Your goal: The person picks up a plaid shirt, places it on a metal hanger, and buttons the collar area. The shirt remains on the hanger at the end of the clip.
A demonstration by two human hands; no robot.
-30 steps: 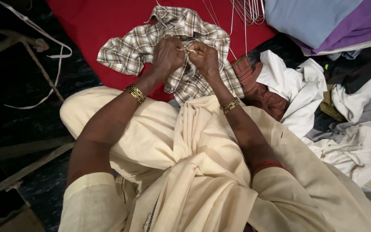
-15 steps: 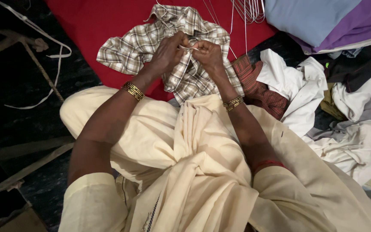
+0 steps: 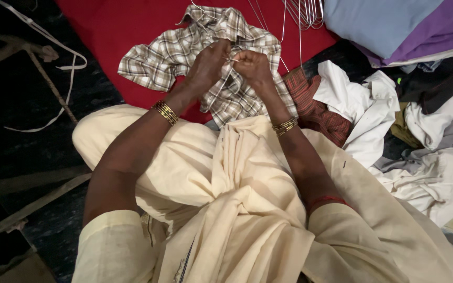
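Checked shirt [image 3: 170, 55] front pinched between closed left hand [image 3: 207, 65] and right hand [image 3: 252, 66].

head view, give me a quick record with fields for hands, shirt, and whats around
left hand: closed on the front of the plaid shirt
right hand: closed on the same spot, close beside the left
shirt: checked, spread on a red cloth
hangers: wire hangers at the top edge
right side: heap of white clothes
top right: folded blue and purple fabric
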